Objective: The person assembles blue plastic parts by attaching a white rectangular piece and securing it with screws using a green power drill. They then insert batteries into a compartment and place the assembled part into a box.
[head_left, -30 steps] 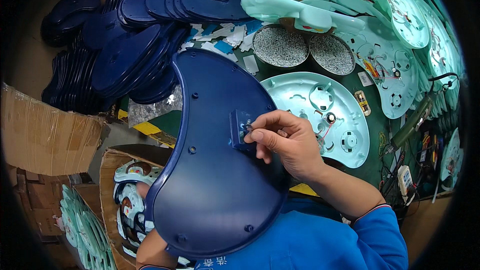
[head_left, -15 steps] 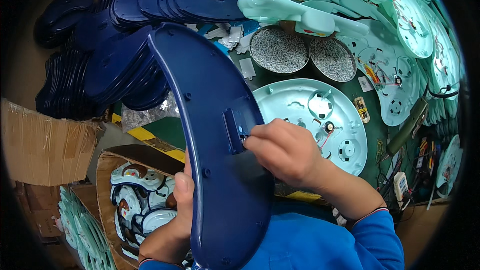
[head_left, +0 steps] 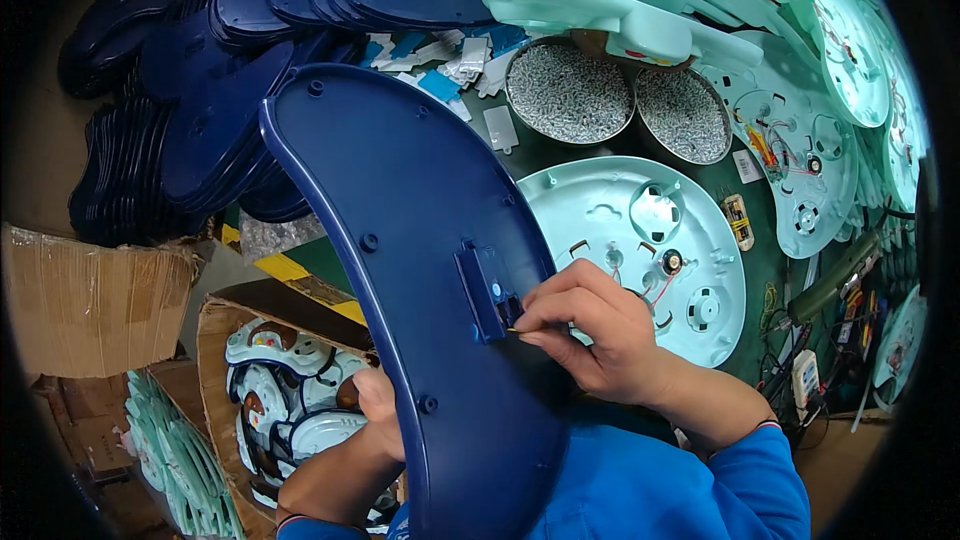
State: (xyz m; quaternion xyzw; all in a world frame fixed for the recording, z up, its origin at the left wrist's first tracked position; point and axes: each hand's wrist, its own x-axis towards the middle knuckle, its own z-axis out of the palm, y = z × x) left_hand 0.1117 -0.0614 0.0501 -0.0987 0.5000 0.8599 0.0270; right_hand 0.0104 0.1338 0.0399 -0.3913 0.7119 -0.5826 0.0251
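Observation:
A curved navy-blue plastic shell stands tilted in front of me, its inner side with several round posts facing up. My left hand grips it from behind along its left edge; most of the fingers are hidden. A raised rectangular compartment sits near the shell's middle. At the lower right end of that compartment, my right hand pinches a thin yellowish sliver, too small to make out fully. Behind the shell lies a mint-green plastic shell with a small speaker and wires.
Two round tins of small metal screws stand at the back. Stacked navy shells fill the left; mint-green shells pile up at the right. An open carton holds assembled units. A dark green tool handle lies among cables.
The navy shell has tilted and its upper end shifted left and down. My right hand has moved slightly right and down, still at the compartment's end, and the yellowish sliver now shows.

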